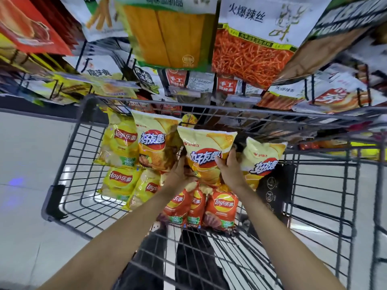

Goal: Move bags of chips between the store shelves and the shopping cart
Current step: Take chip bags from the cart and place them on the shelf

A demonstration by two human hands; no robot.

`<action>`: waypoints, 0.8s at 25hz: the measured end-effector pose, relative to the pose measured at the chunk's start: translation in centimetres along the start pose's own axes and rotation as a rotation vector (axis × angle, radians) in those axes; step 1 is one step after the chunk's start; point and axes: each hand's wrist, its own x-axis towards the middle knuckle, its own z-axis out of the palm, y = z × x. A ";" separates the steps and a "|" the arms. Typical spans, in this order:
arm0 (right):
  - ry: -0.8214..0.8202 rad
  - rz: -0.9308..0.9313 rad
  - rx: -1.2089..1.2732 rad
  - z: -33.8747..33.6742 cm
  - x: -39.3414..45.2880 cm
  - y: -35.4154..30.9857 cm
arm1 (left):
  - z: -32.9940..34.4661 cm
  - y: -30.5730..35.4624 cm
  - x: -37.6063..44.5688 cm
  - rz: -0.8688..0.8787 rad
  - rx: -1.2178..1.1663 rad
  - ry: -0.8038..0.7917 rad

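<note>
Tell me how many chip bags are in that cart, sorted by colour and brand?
Yellow Lay's bags: 3
Orange-red Lay's bags: 3
Pale yellow bags with the red oval logo: 3, counting the one that the left hand and right hand hold over the shopping cart
Total: 9

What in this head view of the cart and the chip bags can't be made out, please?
- Left hand: its fingers are hidden behind the held pale yellow bag.
- Orange Lay's bags: tops covered by that bag and the right hand.
- Hanging packs above: tops cut off by the frame's edge.
- Shelf labels behind the cart rim: blurred, unreadable.
</note>
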 end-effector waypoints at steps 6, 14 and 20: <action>0.161 -0.025 0.019 1.2 -6.0 -2.1 | -2.4 -0.5 -4.7 0.143 -0.043 -0.042; 0.415 -0.105 0.185 3.0 -17.2 -5.2 | -10.0 0.1 -13.0 0.456 -0.015 -0.154; 0.611 -0.189 0.252 2.0 -25.1 -6.0 | -11.8 2.9 -17.2 0.661 0.065 -0.185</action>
